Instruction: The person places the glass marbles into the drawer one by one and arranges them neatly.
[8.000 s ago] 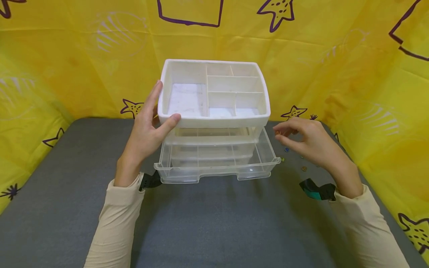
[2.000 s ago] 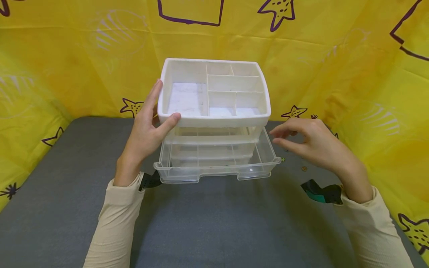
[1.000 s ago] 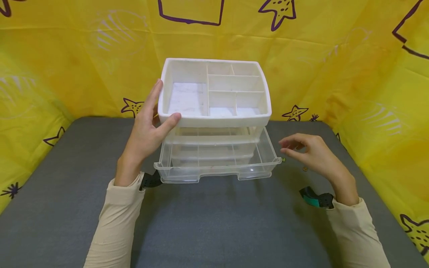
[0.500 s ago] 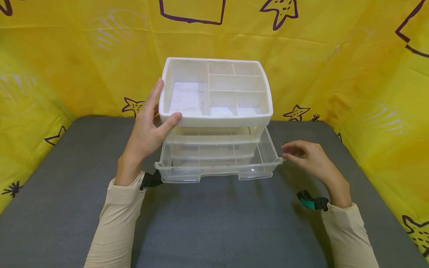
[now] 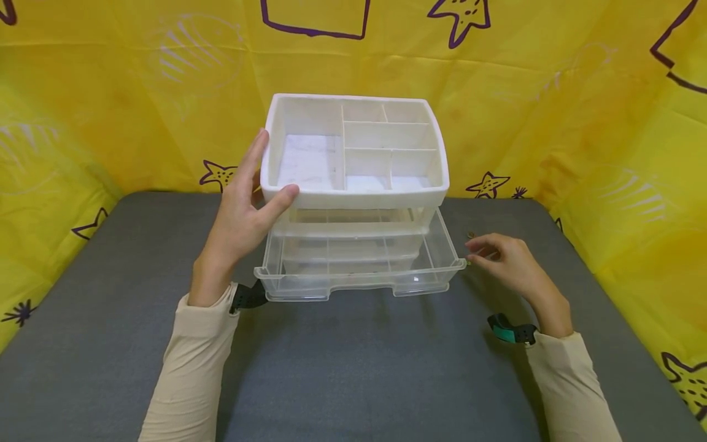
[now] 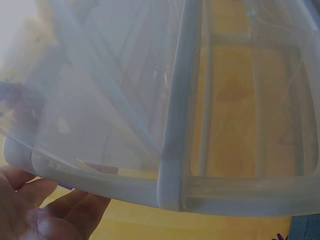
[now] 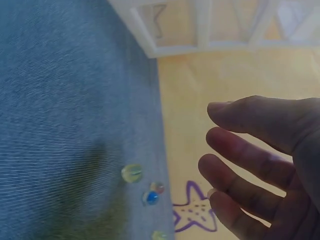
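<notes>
A white plastic drawer organizer (image 5: 353,199) with a divided top tray stands at the middle of the table. Its lowest clear drawer (image 5: 364,282) is pulled out toward me. My left hand (image 5: 234,227) grips the organizer's left side, thumb over the front rim of the top. In the left wrist view, fingertips meet the frame's edge. To the right of the drawer hovers my right hand (image 5: 510,261); its thumb and fingers stand apart with nothing between them in the right wrist view. Small marbles lie near it: a yellowish marble (image 7: 132,173), a blue marble (image 7: 151,197) and a reddish marble (image 7: 158,188).
The grey table (image 5: 353,368) is backed by a yellow cloth (image 5: 497,92) with sea drawings. A small brown marble (image 5: 471,234) lies beyond the right fingertips, and a green one (image 5: 468,263) sits by the drawer's right corner. The hand may hide others.
Eight seconds ago my right fingers pinched a small orange piece; now they hold nothing. The right hand has since come down closer to the table beside the drawer. My left hand keeps its place.
</notes>
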{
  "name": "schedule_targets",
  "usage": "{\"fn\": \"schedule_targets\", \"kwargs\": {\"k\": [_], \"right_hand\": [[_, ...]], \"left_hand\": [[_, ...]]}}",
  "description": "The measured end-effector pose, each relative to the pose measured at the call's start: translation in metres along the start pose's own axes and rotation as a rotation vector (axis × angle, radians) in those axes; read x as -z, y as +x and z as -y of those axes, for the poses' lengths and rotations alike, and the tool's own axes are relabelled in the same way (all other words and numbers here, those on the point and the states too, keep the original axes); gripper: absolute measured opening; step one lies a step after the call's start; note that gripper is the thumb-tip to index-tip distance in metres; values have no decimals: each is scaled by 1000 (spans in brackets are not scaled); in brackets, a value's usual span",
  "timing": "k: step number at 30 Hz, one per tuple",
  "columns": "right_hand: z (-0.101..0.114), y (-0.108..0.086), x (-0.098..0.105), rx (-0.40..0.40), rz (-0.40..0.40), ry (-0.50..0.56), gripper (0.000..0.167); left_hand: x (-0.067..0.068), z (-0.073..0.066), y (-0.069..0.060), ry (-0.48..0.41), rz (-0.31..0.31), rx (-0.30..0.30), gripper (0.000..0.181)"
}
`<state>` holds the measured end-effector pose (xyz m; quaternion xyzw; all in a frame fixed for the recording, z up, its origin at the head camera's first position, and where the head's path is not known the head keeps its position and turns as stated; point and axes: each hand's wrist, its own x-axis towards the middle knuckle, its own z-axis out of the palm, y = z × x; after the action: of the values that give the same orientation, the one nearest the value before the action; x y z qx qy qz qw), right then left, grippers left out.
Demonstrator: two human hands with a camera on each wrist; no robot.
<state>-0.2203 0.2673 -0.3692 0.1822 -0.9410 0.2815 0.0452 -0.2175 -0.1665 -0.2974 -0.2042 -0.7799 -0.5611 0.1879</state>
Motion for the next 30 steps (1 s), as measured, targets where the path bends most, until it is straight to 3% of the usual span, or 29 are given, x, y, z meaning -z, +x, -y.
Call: {"fn": "schedule_targets", "kwargs": {"k": [30], "right_hand": [[-26, 0, -22, -81, 115, -41, 29]], "left_hand": [[1, -1, 1, -6, 10, 15, 79]]}}
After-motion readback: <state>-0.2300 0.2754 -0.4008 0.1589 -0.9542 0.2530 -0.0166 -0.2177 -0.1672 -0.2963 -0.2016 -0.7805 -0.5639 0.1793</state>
